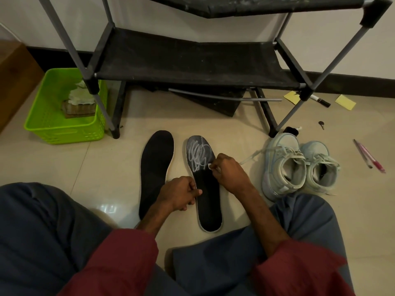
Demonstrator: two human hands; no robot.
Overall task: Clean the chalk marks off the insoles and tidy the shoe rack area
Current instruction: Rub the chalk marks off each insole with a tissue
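Observation:
Two black insoles lie side by side on the tiled floor in front of me. The left insole (156, 167) is plain black. The right insole (208, 204) carries white chalk scribbles (198, 155) on its toe half. My right hand (229, 173) pinches a small white piece (210, 166), chalk or a bit of wipe, against the scribbled area. My left hand (179, 194) is curled with fingertips pressing the right insole's left edge at mid-length.
A black shoe rack (192, 60) stands just beyond the insoles. A green basket (64, 129) with cloths sits at left. A pair of pale blue sneakers (299, 165) is at right, with pink pens (369, 157), a black marker (320, 101) and yellow sticky notes (345, 102) beyond.

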